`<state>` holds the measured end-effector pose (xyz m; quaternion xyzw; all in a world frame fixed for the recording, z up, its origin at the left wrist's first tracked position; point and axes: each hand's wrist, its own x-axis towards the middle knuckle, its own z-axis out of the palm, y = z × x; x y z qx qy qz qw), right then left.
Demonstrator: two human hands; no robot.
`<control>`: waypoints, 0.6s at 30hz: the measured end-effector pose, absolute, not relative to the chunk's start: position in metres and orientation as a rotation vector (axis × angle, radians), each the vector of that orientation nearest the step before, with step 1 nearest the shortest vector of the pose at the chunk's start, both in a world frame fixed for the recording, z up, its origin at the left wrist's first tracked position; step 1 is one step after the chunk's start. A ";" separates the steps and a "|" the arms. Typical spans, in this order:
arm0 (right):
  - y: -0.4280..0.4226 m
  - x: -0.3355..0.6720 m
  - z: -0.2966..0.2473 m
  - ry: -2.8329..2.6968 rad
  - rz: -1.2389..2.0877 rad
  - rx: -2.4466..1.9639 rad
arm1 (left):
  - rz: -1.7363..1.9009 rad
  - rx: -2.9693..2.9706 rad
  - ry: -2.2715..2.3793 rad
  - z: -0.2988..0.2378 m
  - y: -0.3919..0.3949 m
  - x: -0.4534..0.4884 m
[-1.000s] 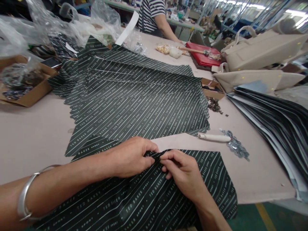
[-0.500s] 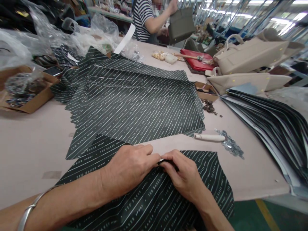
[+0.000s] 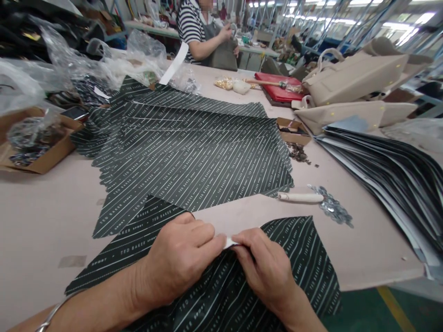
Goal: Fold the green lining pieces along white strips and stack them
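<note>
A dark lining cloth [image 3: 304,258] with white diagonal stripes and lettering hangs over the front of the table. My left hand [image 3: 188,251] pinches its upper edge from the left. Close by on the right, my right hand [image 3: 265,263] grips the same edge between thumb and fingers. A small white patch [image 3: 229,242] shows in the gap between my fingertips; what it is I cannot make out. Beyond my hands lies a stack of the same striped cloth [image 3: 204,161], spread flat on the table.
A white stick [image 3: 300,198] lies beside a pile of small metal discs [image 3: 334,207]. To the right are dark stacked panels [image 3: 387,175] and beige bags [image 3: 353,83]. A cardboard box [image 3: 44,157] stands at left. Across the table is a person in a striped shirt [image 3: 192,27].
Both hands have moved slightly down with the cloth edge, and more white shows between the fingertips. The person opposite has lowered the grey-green bag.
</note>
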<state>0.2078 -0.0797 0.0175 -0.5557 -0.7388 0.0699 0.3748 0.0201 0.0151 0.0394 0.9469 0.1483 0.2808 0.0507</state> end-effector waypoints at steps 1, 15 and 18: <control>-0.080 0.208 0.018 -1.911 0.166 -1.419 | 0.884 2.891 0.416 0.040 0.014 0.019; -0.087 0.204 0.018 -1.951 0.018 -1.347 | 0.771 2.791 0.412 0.045 0.007 0.016; -0.086 0.204 0.015 -1.942 -0.004 -1.356 | 0.821 2.780 0.362 0.046 0.009 0.020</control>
